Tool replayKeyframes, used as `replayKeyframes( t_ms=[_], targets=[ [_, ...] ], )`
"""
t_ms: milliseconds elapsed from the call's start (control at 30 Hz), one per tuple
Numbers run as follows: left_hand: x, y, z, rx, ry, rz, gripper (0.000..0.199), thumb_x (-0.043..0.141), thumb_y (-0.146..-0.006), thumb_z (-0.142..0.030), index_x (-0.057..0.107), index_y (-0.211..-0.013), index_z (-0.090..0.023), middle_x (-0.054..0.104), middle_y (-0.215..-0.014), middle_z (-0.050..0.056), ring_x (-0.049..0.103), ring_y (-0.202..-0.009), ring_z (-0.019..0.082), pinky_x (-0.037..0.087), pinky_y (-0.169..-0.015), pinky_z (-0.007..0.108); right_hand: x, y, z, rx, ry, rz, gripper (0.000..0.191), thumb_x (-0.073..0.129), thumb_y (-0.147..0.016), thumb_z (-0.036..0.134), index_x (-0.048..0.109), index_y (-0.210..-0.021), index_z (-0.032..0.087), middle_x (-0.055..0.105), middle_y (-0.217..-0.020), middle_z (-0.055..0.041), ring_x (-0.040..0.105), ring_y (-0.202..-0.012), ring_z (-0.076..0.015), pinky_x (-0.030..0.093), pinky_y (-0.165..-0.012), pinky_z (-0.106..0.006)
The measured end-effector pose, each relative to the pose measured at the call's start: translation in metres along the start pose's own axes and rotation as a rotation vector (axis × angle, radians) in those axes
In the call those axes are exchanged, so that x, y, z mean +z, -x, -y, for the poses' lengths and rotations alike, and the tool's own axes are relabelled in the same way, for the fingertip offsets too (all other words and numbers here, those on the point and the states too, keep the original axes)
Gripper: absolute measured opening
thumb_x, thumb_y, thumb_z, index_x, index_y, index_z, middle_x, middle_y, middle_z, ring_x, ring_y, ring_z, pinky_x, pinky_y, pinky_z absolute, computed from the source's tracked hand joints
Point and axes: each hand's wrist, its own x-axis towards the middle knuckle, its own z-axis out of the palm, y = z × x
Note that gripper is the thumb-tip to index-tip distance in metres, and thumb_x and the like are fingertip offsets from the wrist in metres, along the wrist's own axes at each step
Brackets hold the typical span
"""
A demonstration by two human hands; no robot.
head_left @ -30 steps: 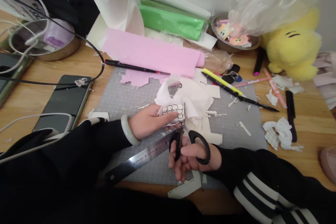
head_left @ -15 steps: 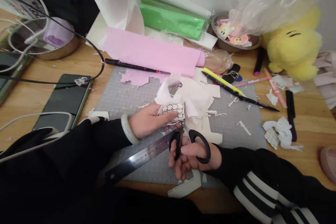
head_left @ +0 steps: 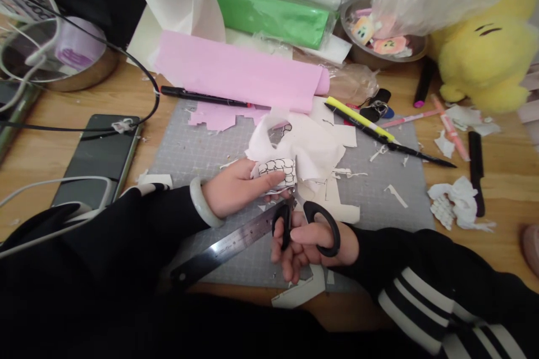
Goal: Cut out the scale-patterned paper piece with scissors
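A yellow plush toy (head_left: pixel 488 64) sits on the worktop (head_left: pixel 516 179) beside a metal bowl (head_left: pixel 365 59); a black cable (head_left: pixel 157 95) crosses a dark phone (head_left: pixel 99 151); a purple cup (head_left: pixel 80 45) rests in a second bowl (head_left: pixel 92 76).

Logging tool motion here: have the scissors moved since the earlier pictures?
No, not visibly: against the gray cutting mat, the scissors in the right hand keep about the same place; the whole view has shifted slightly.

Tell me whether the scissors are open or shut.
Open: the scissors in the right hand have their two black handle loops spread apart. How wide the blades part, I cannot tell.
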Motion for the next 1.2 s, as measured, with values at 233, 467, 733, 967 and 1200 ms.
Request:
replayKeyframes(
  t_ms=[233, 467, 733, 967, 1200],
  targets=[
    [0.0012, 0.0005, -0.0018, 0.003, -0.017, -0.009, 0.023, 0.053, -0.08, -0.026, 0.062, -0.066, -0.011, 0.062, -0.06, 0.0, 0.053, -0.056, 0.01, 0.046, -0.057, 0.022, -0.0029, 0.0, -0.003, -0.025, -0.022, 0.045, 0.038, 0.066, -0.071, 0.041, 0.046, -0.091, 0.016, 0.061, -0.077, -0.0012, 0.063, -0.059, -0.0104, 0.05, -0.058, -0.024],
    [0.0007, 0.0001, -0.0014, 0.015, -0.019, -0.001, 0.023, 0.053, -0.081, -0.027, 0.062, -0.066, -0.011, 0.06, -0.058, -0.001, 0.052, -0.054, 0.009, 0.046, -0.057, 0.022, -0.0017, 0.0003, -0.0026, -0.037, -0.011, 0.042, 0.037, 0.066, -0.071, 0.041, 0.046, -0.089, 0.015, 0.061, -0.077, -0.0015, 0.062, -0.058, -0.0103, 0.049, -0.057, -0.024],
    [0.0014, -0.0003, -0.0008, 0.006, 0.036, 0.0, 0.022, 0.054, -0.079, -0.027, 0.061, -0.065, -0.012, 0.058, -0.055, -0.002, 0.05, -0.051, 0.008, 0.045, -0.053, 0.02, -0.002, -0.0003, -0.0027, -0.044, -0.023, 0.052, 0.035, 0.065, -0.073, 0.039, 0.046, -0.09, 0.015, 0.061, -0.078, -0.0016, 0.063, -0.059, -0.01, 0.05, -0.057, -0.023],
    [0.0014, 0.0003, -0.0025, -0.019, 0.044, -0.02, 0.02, 0.056, -0.078, -0.026, 0.061, -0.066, -0.011, 0.061, -0.057, -0.001, 0.054, -0.053, 0.01, 0.046, -0.054, 0.021, -0.0032, 0.0007, -0.0035, -0.041, -0.033, 0.059, 0.033, 0.065, -0.074, 0.038, 0.045, -0.089, 0.016, 0.061, -0.079, -0.0011, 0.063, -0.06, -0.0102, 0.05, -0.058, -0.023],
    [0.0023, -0.0002, -0.0033, -0.019, 0.067, -0.022, 0.02, 0.055, -0.078, -0.024, 0.061, -0.063, -0.012, 0.06, -0.055, -0.002, 0.053, -0.052, 0.009, 0.047, -0.054, 0.02, -0.0014, 0.0007, -0.0028, -0.031, -0.02, 0.033, 0.037, 0.067, -0.071, 0.041, 0.045, -0.088, 0.016, 0.061, -0.077, -0.0007, 0.063, -0.06, -0.0101, 0.05, -0.056, -0.023]
  ],
)
